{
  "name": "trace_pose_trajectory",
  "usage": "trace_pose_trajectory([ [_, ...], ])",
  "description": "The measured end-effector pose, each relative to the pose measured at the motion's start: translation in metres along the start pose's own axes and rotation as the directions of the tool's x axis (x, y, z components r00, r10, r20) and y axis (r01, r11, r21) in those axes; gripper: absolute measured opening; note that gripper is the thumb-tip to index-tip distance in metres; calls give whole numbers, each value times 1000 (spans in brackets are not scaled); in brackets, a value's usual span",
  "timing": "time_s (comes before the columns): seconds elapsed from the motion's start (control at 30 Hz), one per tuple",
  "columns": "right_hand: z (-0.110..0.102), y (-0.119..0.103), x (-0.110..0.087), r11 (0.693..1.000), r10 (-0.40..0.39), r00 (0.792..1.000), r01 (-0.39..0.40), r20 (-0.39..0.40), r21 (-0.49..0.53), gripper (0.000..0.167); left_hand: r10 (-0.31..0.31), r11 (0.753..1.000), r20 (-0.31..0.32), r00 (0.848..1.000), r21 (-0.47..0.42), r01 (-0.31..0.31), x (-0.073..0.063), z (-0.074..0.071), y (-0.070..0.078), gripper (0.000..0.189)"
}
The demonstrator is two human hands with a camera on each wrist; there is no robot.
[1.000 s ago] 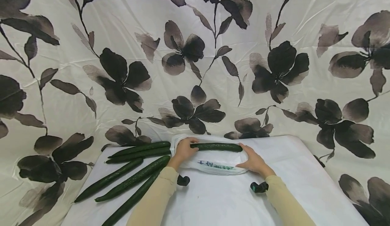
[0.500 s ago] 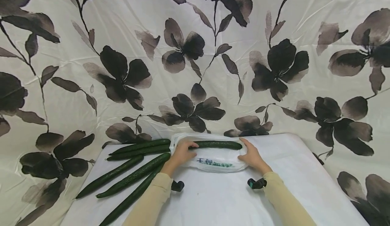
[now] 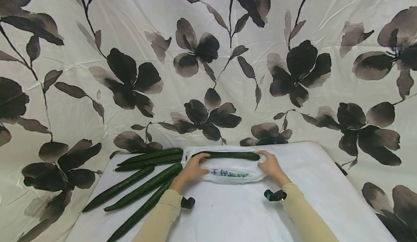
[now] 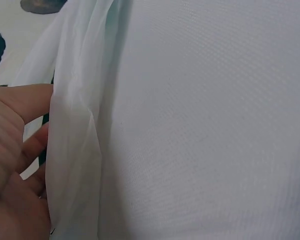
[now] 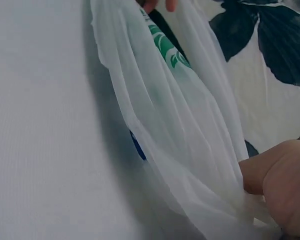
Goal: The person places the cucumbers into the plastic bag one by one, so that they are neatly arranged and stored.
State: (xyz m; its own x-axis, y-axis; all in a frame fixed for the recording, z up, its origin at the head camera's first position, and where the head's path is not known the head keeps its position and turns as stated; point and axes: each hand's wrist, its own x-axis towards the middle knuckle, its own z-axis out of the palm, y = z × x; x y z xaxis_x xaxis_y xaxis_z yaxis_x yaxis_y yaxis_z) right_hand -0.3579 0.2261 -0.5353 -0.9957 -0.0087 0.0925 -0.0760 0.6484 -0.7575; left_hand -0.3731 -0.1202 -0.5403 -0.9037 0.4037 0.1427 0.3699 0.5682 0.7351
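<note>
A white plastic bag (image 3: 228,178) with green and blue print lies sideways, its mouth spread wide. A long dark green cucumber (image 3: 234,155) lies along the opening. My left hand (image 3: 192,169) is at the bag's left end, thumb and fingers spread apart. Its upper fingers overlap the cucumber's left part, and in the left wrist view the fingertips pass behind the plastic bag (image 4: 75,135). My right hand (image 3: 270,165) grips the bag's right end near the cucumber's tip. In the right wrist view the right hand (image 5: 285,185) presses into the bag's edge, most fingers hidden.
Several more cucumbers (image 3: 143,189) lie fanned out on the white-covered table (image 3: 234,213), left of the bag. A floral cloth (image 3: 244,90) hangs behind the table's far edge. Both wrists wear small black devices, such as the right wrist camera (image 3: 274,195).
My left hand no longer pinches the cucumber; its thumb and fingers have parted and moved slightly left, showing more of the cucumber's left part. The right hand stays at the bag's right end.
</note>
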Motion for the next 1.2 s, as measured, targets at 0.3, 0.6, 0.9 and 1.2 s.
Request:
trace_pose_trajectory([
  [0.3, 4, 9, 1, 995, 78, 986, -86, 149, 43, 81, 60, 994, -73, 996, -85, -67, -14, -8, 13, 40],
  [0.6, 7, 12, -2, 998, 28, 988, -36, 152, 48, 88, 41, 986, -91, 995, -155, -54, -37, -30, 25, 38],
  [0.9, 4, 16, -1, 999, 5, 989, -10, 148, 32, 86, 25, 984, -113, 993, -172, -45, -62, -54, 23, 38],
  [1.2, 7, 19, -4, 999, 8, 990, -12, 142, 32, 84, -20, 996, -163, 986, -86, 6, -102, -66, 5, 35],
])
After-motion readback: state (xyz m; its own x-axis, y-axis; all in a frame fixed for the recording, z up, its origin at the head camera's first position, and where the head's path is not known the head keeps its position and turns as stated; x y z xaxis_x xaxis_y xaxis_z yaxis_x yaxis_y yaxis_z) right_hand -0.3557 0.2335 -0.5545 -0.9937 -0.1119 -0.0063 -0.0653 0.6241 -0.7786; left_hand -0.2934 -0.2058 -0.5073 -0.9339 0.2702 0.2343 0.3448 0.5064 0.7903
